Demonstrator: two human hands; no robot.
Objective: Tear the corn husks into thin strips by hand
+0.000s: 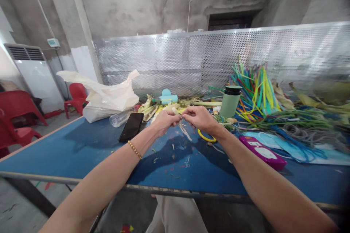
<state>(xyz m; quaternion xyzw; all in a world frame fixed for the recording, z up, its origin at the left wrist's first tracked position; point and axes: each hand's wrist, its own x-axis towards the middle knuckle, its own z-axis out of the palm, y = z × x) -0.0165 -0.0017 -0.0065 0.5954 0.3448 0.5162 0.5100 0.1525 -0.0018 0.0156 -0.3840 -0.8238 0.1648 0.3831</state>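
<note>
Above the middle of the blue table, my left hand [165,122] pinches a pale husk strip [185,131] between thumb and fingers. Loose ends of it hang below the fingertips, and a short pale piece stands up over the thumb. Close against it, my right hand [201,118] is closed in a pinch at the same strip, with the fingertips of both hands nearly touching. Just under my right wrist lies a yellow loop [207,137], perhaps a scissors handle. Small scraps [187,162] are scattered on the table below the hands.
A black phone [131,127], a clear bottle [120,117] and a white plastic bag [109,96] are on the left. Husks [149,107] lie behind the hands. On the right stand a green cup [230,102], colourful strips [259,91], cords [292,125] and a purple box [262,151].
</note>
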